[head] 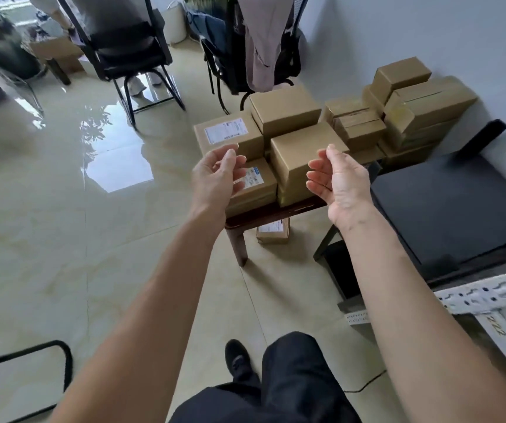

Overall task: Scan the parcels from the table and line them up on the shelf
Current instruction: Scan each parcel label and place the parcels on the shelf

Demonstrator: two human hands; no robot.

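Note:
Several brown cardboard parcels are stacked on a low dark wooden table (279, 212). A plain front parcel (297, 161) sits between my two hands. A parcel with a white label (229, 134) lies behind my left hand. My left hand (216, 177) is raised in front of the stack, palm turned inward, fingers relaxed and holding nothing. My right hand (337, 181) is held up opposite it, palm facing left, fingers loosely curved and holding nothing. Both hands are in the air, apart from the parcels. A white metal shelf frame (487, 293) shows at the lower right.
One labelled parcel (272, 231) lies on the floor under the table. A black chair seat (456, 206) stands right of the table. Two black chairs (129, 53) stand behind, one draped with clothes. The tiled floor (62, 224) is glossy. My dark trouser leg and shoe (239, 358) are below.

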